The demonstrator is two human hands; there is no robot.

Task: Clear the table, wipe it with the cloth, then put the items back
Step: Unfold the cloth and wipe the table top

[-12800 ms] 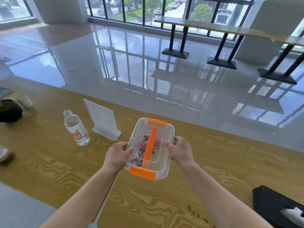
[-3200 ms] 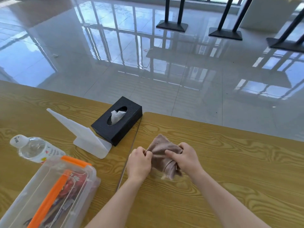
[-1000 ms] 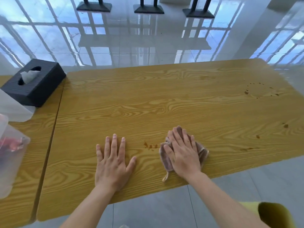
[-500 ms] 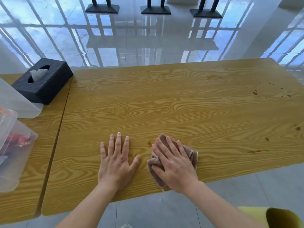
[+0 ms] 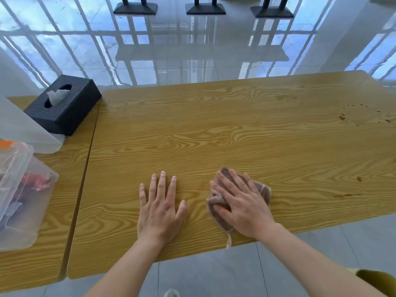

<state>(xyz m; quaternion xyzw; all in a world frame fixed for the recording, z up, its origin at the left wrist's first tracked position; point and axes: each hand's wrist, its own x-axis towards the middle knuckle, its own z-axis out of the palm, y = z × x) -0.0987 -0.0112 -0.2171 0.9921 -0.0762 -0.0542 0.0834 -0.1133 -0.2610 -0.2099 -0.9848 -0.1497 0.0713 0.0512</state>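
Mostly bare wood-grain table, scattered brown stains, glossy tiled floor.

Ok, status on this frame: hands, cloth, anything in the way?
Left hand flat on table. Right hand pressing cloth. Stain marks far right unwiped. Nothing in the way.

Both forearms are bare from wrist to the lower edge of the frame. The left hand shows short, plain nails and no ring, watch or bracelet, and the right hand is just as plain. A bit of olive-yellow sleeve shows at the lower right corner, on the upper right arm, with a lighter yellow edge.
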